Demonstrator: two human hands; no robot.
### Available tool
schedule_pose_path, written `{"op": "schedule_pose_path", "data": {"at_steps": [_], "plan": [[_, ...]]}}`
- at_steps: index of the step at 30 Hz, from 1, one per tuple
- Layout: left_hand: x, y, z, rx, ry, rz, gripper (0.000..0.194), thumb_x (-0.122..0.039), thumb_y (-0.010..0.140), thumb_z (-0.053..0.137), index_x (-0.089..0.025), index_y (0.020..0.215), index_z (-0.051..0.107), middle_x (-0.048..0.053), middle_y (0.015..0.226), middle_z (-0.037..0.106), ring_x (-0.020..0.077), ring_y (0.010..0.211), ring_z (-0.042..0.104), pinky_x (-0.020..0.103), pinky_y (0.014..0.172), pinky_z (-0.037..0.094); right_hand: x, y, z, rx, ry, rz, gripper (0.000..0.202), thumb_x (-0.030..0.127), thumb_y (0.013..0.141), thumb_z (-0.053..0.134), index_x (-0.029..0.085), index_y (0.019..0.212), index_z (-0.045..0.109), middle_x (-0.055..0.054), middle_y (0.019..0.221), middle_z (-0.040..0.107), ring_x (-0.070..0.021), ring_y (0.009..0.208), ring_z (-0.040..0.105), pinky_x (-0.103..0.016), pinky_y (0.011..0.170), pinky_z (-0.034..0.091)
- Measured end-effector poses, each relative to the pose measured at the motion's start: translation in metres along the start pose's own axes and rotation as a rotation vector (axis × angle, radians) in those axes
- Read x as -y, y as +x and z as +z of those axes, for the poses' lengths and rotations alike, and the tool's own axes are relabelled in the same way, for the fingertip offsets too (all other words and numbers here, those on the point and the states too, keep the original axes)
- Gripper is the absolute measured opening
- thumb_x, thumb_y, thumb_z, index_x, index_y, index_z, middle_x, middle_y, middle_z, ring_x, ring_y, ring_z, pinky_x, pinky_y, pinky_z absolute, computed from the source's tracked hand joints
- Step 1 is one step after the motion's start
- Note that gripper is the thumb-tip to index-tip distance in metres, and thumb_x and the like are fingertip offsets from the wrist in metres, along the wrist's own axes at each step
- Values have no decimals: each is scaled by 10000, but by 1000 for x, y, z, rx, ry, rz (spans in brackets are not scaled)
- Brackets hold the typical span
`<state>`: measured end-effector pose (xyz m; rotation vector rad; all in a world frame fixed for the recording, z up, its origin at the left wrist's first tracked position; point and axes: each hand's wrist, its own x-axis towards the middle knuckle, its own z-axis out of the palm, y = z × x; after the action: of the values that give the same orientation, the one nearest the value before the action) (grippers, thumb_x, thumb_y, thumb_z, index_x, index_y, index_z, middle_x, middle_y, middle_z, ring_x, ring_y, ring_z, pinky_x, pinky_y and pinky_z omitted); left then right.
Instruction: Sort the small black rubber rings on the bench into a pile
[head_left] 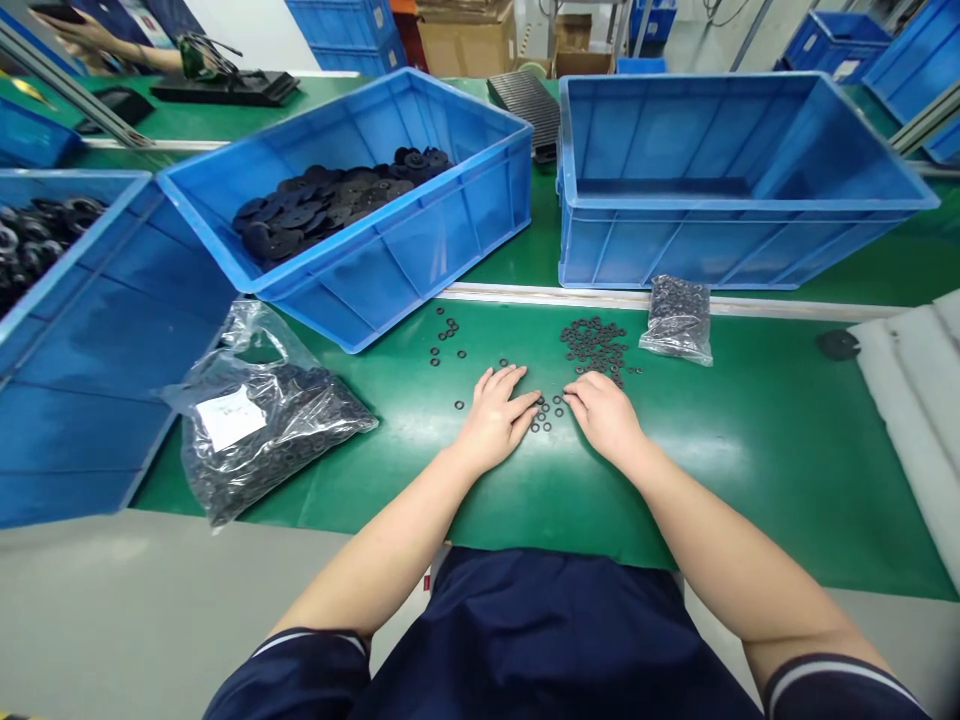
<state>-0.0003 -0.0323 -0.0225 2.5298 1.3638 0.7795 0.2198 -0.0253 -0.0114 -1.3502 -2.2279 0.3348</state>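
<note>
My left hand [495,417] rests on the green table [420,470] with its fingers spread. Its fingertips are near several small black rings [546,427] lying between my two hands. My right hand [600,412] is closed, thumb and fingertips together at the table surface; whatever they pinch is too small to make out. Just beyond it lies a pile of black rings [595,345]. More loose rings [448,330] are scattered beyond and to the left of my left hand.
A blue bin [397,265] of black discs stands back left, another blue bin [675,245] back right. A large bag [277,430] lies left, a small bag [679,318] right. White foam [919,390] borders the right side. A person's arm [112,40] shows at far left.
</note>
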Motion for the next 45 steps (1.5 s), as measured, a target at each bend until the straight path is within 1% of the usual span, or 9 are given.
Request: {"op": "schedule_pose_path", "data": {"at_steps": [6, 13, 18, 21, 25, 28, 35, 39, 45], "plan": [[-3, 0, -5, 82, -24, 6, 298, -352, 997, 515, -264, 1198, 717, 130, 1438, 539, 289, 1390, 440, 590, 1164, 312, -8, -3, 4, -22, -28, 42, 247, 258, 990, 499, 208, 1005, 741, -85, 946, 666, -219, 927, 604, -344, 856, 498], [-3, 6, -3, 90, -67, -49, 269, -331, 987, 527, -272, 1131, 747, 104, 1401, 578, 288, 1364, 466, 596, 1155, 325, 26, -4, -1, 154, -401, 43, 325, 130, 961, 430, 154, 1080, 731, -147, 932, 647, -257, 870, 528, -371, 719, 423], [6, 30, -7, 135, -110, -34, 166, -281, 914, 645, -229, 1008, 772, 119, 1328, 603, 282, 1274, 520, 515, 1096, 419, 47, 2, -10, 311, -479, 4, 320, 55, 916, 428, 83, 970, 742, -201, 969, 647, -302, 936, 527, -423, 746, 397], [9, 47, -8, 169, -112, -70, 94, -229, 868, 682, -212, 913, 763, 111, 1237, 621, 279, 1182, 549, 483, 1021, 462, 48, 5, -9, 279, -474, 70, 310, 69, 924, 441, 90, 988, 744, -193, 967, 656, -294, 931, 526, -421, 759, 391], [4, 53, -5, 138, -152, -156, 82, -249, 874, 668, -200, 847, 726, 72, 989, 634, 236, 1001, 575, 424, 933, 468, 33, 2, -3, 124, -416, 180, 295, 172, 963, 460, 115, 981, 749, -171, 892, 646, -276, 881, 520, -400, 739, 395], [-2, 44, -2, 91, -138, -206, 155, -269, 934, 573, -197, 889, 702, 66, 927, 629, 235, 973, 564, 407, 902, 446, 12, -3, -4, 30, -300, 159, 301, 258, 974, 475, 158, 933, 756, -143, 896, 654, -264, 872, 538, -399, 779, 436], [-4, 32, -2, 90, -185, -195, 120, -271, 898, 593, -203, 820, 654, 43, 855, 642, 221, 913, 580, 384, 869, 431, -46, -14, -38, -241, -85, 222, 269, 297, 948, 505, 181, 1001, 742, -108, 975, 681, -244, 929, 607, -398, 906, 496], [4, 35, 2, -8, -160, -308, 97, -264, 883, 611, -201, 817, 645, 48, 847, 652, 229, 899, 590, 384, 867, 443, -69, -14, -47, -247, -127, 282, 259, 290, 901, 546, 183, 1025, 747, -119, 982, 668, -274, 947, 590, -446, 914, 484], [13, 33, 3, -128, -53, -401, 160, -266, 926, 540, -198, 815, 633, 62, 824, 611, 237, 856, 567, 394, 854, 449, -80, -10, -37, -218, -93, 321, 239, 302, 890, 577, 184, 990, 758, -111, 940, 656, -263, 925, 588, -427, 886, 490]]}}
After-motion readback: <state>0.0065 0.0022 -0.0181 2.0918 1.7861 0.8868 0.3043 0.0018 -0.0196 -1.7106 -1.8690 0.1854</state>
